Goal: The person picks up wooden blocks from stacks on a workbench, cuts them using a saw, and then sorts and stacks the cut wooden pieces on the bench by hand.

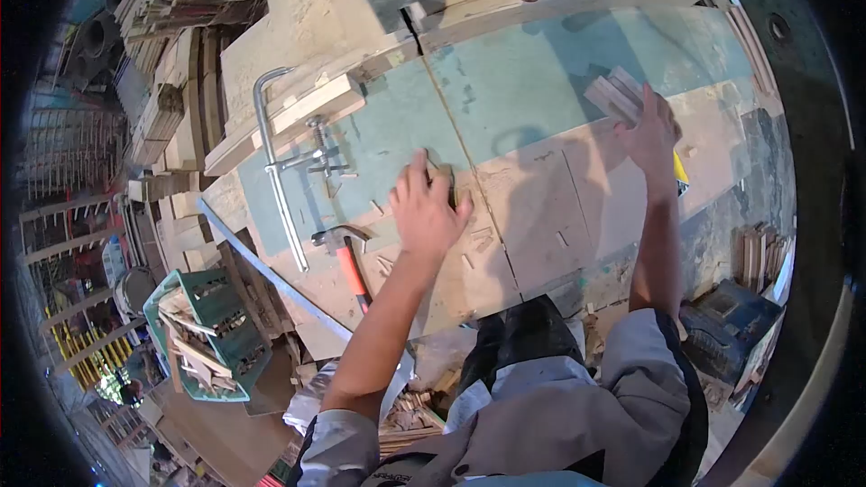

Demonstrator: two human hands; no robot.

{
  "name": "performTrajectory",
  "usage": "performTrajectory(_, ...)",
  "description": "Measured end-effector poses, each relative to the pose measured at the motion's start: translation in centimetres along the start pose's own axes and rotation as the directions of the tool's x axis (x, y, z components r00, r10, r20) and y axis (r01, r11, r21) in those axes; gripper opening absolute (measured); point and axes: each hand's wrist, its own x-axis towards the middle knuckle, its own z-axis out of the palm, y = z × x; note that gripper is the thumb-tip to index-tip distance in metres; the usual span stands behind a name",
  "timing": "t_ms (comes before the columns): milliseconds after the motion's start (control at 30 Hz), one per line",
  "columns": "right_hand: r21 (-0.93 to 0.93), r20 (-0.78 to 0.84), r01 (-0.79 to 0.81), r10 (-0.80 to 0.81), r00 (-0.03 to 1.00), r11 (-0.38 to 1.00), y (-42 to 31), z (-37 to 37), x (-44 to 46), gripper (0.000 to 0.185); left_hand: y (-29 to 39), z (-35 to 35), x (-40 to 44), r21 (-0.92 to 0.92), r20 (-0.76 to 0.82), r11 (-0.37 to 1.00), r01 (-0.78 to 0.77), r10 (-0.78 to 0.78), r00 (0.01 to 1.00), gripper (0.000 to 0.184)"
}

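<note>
My right hand (651, 133) is closed around a small bundle of short wooden blocks (617, 97) at the right of the worktable (541, 189). My left hand (428, 209) rests low over the table's middle, fingers spread and pointing away from me, left of the long saw slot (458, 149). A dark patch shows beside its fingers; I cannot tell whether it is a thing or shadow. Small wood offcuts (481, 239) lie near this hand. Left of my forearm is a hammer (348, 261) with an orange-red handle. Partly hidden behind my right wrist is a yellow and black object (680, 173).
A metal bar clamp (280, 176) grips the wooden fence (316, 101) at the left. Beyond the left edge stands a green crate (203, 284) with wood scraps. Timber stacks (185, 117) line the far left. A dark blue box (729, 325) sits at lower right.
</note>
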Motion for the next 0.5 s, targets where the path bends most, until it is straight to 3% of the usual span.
performTrajectory(167,-0.003,0.110,-0.052,0.052,0.993,0.999,-3.3,0.0,2.1,0.085,-1.8,1.3,-1.9,-0.118,-0.112,0.993,0.031,-0.045,0.993,0.031)
performTrajectory(233,0.017,0.112,-0.054,0.052,0.992,0.998,-4.7,0.7,3.1,0.083,-2.1,1.6,-2.3,-0.276,-0.082,0.960,0.052,-0.077,0.994,0.031)
performTrajectory(333,0.046,0.027,-0.017,0.016,1.000,0.999,-6.7,1.4,2.5,0.077,-2.2,0.9,-1.6,-0.220,-0.084,0.975,-0.010,-0.008,0.996,0.034)
performTrajectory(400,-0.025,-0.270,0.193,-0.193,0.943,0.981,-8.0,1.2,1.1,0.067,-2.8,1.2,-1.3,-0.173,-0.035,0.981,-0.094,0.089,0.995,0.030)
performTrajectory(433,-0.025,-0.262,0.198,-0.197,0.945,0.980,-8.8,1.3,-0.1,0.067,-3.3,1.7,-1.1,-0.173,-0.029,0.981,-0.086,0.082,0.996,0.030)
performTrajectory(500,0.478,-0.189,0.302,-0.239,0.952,0.824,-10.5,1.8,-3.9,0.058,-4.1,2.3,-0.9,-0.142,0.041,0.984,-0.108,0.115,0.993,0.024)
